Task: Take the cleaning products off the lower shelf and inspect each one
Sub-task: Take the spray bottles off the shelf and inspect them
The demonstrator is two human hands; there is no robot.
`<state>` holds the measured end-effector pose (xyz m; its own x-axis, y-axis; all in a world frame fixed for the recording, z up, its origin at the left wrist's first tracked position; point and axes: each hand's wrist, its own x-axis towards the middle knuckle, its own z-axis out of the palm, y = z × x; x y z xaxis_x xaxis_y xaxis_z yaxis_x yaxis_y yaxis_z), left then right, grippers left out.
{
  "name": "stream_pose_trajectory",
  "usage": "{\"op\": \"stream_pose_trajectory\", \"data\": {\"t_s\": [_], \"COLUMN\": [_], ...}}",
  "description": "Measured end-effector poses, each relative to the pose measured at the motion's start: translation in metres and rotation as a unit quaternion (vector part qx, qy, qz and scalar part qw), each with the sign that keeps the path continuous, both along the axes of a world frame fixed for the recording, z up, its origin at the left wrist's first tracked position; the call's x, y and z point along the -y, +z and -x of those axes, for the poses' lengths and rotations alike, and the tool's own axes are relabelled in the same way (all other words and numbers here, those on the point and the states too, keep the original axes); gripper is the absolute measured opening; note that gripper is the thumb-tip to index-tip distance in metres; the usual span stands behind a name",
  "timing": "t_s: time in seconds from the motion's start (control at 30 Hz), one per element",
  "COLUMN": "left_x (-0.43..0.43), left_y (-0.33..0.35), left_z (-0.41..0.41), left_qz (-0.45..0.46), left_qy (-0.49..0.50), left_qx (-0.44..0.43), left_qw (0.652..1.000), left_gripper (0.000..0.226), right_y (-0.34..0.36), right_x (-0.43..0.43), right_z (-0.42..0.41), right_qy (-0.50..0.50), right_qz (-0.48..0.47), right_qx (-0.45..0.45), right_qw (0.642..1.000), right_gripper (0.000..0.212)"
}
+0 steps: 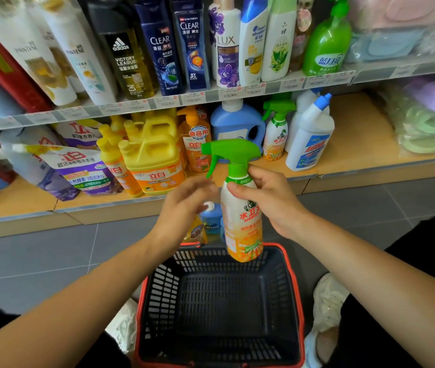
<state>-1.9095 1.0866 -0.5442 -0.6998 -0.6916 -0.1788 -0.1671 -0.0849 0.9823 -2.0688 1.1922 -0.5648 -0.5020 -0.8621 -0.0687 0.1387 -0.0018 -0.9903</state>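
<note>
The right hand [266,200] grips the spray bottle [241,227] by its neck, nearly upright; the open left hand [184,205] waits just beside its left side.

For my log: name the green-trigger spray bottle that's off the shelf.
The spray bottle in the right hand; its twin stands on the lower shelf.

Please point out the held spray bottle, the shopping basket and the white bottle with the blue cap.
spray bottle [243,224]: head view, on its label.
shopping basket [219,301]: head view, on its bare floor.
white bottle [314,126]: head view, on its body.
</note>
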Motion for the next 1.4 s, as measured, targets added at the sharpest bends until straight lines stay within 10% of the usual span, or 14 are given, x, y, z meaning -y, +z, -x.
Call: {"op": "stream_pose_trajectory", "data": {"t_s": [0.5,0.83,1.2,1.4], "left_x": [0.028,0.036,0.034,0.043], "left_y": [0.02,0.023,0.024,0.027], "left_z": [-0.01,-0.019,-0.02,-0.018], "left_qz": [0.179,0.511,0.466,0.3], "left_qy": [0.1,0.002,0.053,0.049], "left_qx": [-0.067,-0.083,-0.071,-0.028], "left_qw": [0.976,0.856,0.881,0.952], "left_gripper": [0.01,0.016,0.022,0.02], "right_y": [-0.011,-0.007,-0.006,-0.007], "right_x": [0.001,0.001,0.001,-0.002], "right_z": [-0.011,-0.007,-0.005,-0.01], "right_qy": [0.046,0.074,0.084,0.089], "right_qz": [0.004,-0.015,-0.015,-0.006], "right_qx": [-0.001,0.069,0.044,-0.009], "right_qw": [0.999,0.995,0.995,0.996], "right_gripper": [0.031,0.027,0.029,0.024]}}
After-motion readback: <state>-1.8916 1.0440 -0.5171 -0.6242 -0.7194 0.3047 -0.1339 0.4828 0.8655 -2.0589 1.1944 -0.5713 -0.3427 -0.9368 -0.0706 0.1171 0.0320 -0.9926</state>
